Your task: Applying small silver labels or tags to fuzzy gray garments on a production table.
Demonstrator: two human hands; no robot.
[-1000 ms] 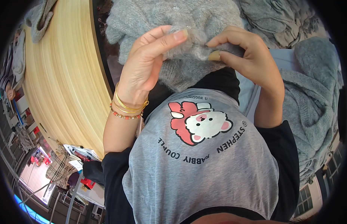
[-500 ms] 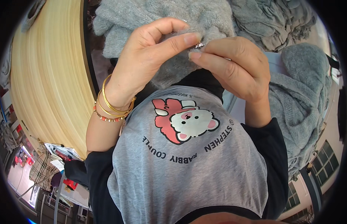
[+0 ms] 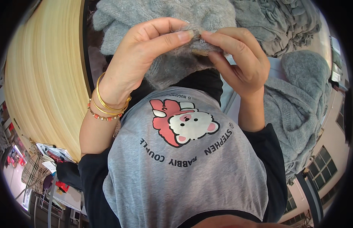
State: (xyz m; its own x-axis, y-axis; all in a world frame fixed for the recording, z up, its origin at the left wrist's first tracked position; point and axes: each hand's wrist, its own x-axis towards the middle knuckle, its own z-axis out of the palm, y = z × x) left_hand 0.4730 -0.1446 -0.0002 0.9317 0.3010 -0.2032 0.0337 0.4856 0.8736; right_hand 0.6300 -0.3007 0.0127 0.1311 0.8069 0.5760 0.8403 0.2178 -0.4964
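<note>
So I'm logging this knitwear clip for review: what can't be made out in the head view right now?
- Whatever small thing the left hand and right hand pinch in the grey fuzzy knit: fingertips and fibres hide it.
- The knit's full shape: its top runs off the upper edge and its lower part is behind the hands.
- The grey garments on the right: bent by the fisheye rim, outlines unclear.
- The wooden tabletop: cut off at the left rim.

Knitwear [image 3: 172,15] lies between table [image 3: 43,76], left, and garment pile [image 3: 298,102], right.
</note>
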